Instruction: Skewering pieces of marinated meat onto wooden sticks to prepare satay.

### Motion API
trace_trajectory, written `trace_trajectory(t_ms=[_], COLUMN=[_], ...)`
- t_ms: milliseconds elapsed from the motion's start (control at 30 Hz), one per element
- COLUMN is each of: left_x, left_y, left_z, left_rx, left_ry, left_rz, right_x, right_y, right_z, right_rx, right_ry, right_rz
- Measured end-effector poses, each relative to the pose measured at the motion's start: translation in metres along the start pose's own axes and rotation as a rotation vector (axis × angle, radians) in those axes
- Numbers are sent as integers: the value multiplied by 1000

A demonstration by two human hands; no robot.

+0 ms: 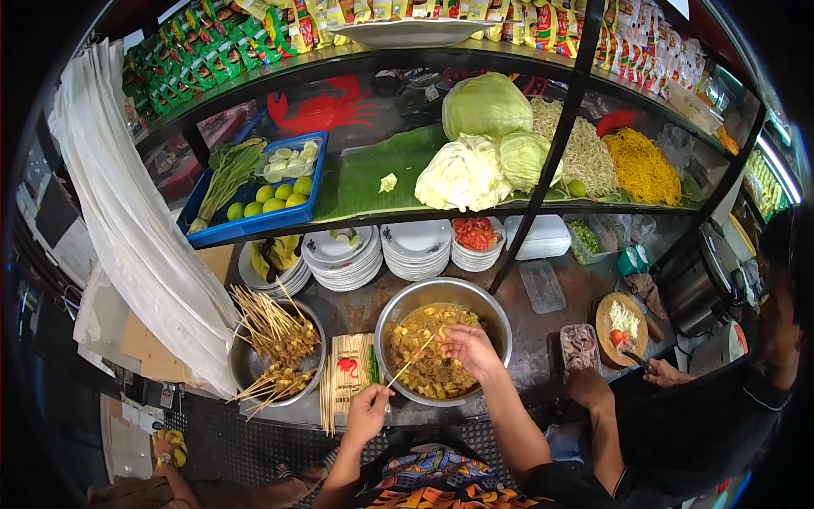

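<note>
My left hand grips the lower end of a thin bamboo skewer just past the front rim of a large steel bowl. The skewer slants up to the right over the bowl, with meat on its upper part. Over the bowl's contents, my right hand has its fingertips pinched around a small yellowish piece at the skewer's tip. Pieces of meat in yellow marinade fill the bowl. To its left lie bare bamboo skewers beside a printed paper packet. A second steel bowl holds loaded skewers.
Stacked plates line the back, one stack topped with chopped tomatoes. Above them a shelf carries cabbages and a blue tray of limes. At right, a co-worker's hand holds a knife at a round cutting board. A white curtain hangs left.
</note>
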State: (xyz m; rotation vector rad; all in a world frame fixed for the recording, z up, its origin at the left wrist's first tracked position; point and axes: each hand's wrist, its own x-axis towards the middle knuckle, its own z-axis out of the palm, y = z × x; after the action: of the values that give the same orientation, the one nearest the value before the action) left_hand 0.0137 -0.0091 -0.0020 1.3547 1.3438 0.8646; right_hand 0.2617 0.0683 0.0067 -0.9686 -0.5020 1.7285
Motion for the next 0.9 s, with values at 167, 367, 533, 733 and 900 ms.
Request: trace_trajectory(t_ms=[167, 367, 533, 733, 900], left_x=[-2, -5, -4, -5, -4], left_y=[-1, 2, -2, -2, -6], left_z=[1, 0, 1, 1, 4], left_rx=[-5, 10, 10, 24, 27], left_ry=[19, 17, 33, -19, -65], left_rz=[67, 32, 79, 100, 104], right_x=[-2, -5, -3, -3, -4], right_y=[0, -2, -2, -2, -5], right_z=[3, 13, 13, 12, 13], right_rx=[-10, -67, -143, -153, -190], right_ry=[41, 44, 24, -3, -20], right_rz=[-25, -51, -71, -89, -99])
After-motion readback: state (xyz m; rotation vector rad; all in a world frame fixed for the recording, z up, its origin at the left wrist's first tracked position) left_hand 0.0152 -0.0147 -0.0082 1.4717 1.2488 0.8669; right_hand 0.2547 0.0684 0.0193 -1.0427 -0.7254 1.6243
